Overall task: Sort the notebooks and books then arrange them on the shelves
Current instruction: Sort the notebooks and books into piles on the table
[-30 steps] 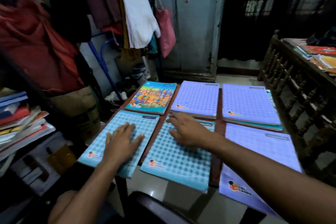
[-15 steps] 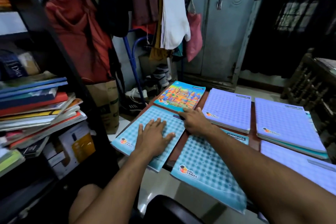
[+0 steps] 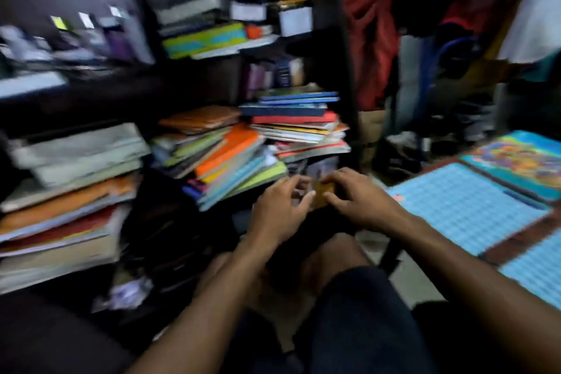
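Our left hand (image 3: 280,209) and right hand (image 3: 355,200) hang with loosely spread fingers before the slanted book stack (image 3: 230,161) on the shelf – holding nothing we can tell. These thin books look floppy, slippery – better to grip them by the spines.

Red garment (image 3: 368,39) and white cloth (image 3: 534,18) hang beside dark shoes (image 3: 403,152).

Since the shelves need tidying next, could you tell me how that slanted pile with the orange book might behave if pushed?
The slanted pile would probably slide or fan out: its books lean downhill, edges staggered. The orange book on top looks likeliest to slip first. The whole pile seems heavy.
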Motion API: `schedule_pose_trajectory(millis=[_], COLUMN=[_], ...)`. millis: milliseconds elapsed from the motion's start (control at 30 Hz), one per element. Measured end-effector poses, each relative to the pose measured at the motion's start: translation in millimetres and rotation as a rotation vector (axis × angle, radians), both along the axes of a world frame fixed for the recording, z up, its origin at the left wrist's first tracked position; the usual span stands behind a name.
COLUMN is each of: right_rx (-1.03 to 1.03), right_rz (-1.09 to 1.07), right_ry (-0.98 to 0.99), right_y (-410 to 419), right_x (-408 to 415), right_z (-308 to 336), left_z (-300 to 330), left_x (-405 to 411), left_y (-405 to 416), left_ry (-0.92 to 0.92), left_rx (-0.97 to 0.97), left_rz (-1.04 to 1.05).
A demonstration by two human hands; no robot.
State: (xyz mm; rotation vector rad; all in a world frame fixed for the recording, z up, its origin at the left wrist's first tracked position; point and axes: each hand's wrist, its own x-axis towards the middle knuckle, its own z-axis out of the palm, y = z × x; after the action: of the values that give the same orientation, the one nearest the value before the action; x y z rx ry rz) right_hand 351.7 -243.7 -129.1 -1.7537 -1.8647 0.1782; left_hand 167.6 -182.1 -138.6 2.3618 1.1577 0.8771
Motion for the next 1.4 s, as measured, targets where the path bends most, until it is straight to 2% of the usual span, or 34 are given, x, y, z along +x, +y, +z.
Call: schedule_pose_trajectory(millis=[133, 200, 267, 333, 400, 500, 567, 633, 733, 900, 1033, 1200, 1300, 1400], right_rx=[-0.029, -0.072, -0.146, -0.227, -0.268, -0.19, -0.08, 0.037, 0.115, 0.034, 0.012, -0.01, -0.033, -0.059], right_rz=[0.155, 0.148, 0.094, 0.036, 0.014, 0.055, 0.107, 0.131, 0.107, 0.136, 0.21, 0.23, 0.241, 0.239], right_ry=[0.022, 0.059, 0.168, 0.323, 0.403, 0.28, 0.079, -0.093, -0.216, -0.274, -0.224, -0.229, -0.223, -0.224], right_y=[35, 46, 54, 60, 66, 74, 80, 89, 111, 126, 120, 121, 121, 119], right_x=[-102, -133, -151, -165, -174, -179, -181, -182, -181, -173, -163, -155, -154, -156], right_z=[-2, -6, -13, -17, -19, -16, -13, -7, 0, -4, -21, -25, -25, -23], left_z=[-8, -14, -20, -26, -29, -27, -23, -18, -11, 2, 14, 12, 16, 17], left_x=[-120, -158, -179, -187, -187, -181, -180, -182, -188, -202, -205, -199, -189, -172], left_y=[6, 11, 18, 29, 40, 55, 66, 74, 85, 101, 118, 119, 123, 123], left_ry=[-0.028, -0.046, -0.017, -0.038, -0.159, -0.249, -0.13, 0.112, 0.275, 0.178, 0.119, 0.265, 0.395, 0.528], left_rx=[0.133, 0.177, 0.134, 0.019, -0.111, -0.185, -0.151, -0.018, 0.072, 0.015, -0.02, 0.043, 0.155, 0.275], left_rz=[0.312, 0.42, 0.49, 0.519, 0.467, 0.388, 0.39, 0.42, 0.425, 0.244, 0.131, 0.062, 0.117, 0.268])
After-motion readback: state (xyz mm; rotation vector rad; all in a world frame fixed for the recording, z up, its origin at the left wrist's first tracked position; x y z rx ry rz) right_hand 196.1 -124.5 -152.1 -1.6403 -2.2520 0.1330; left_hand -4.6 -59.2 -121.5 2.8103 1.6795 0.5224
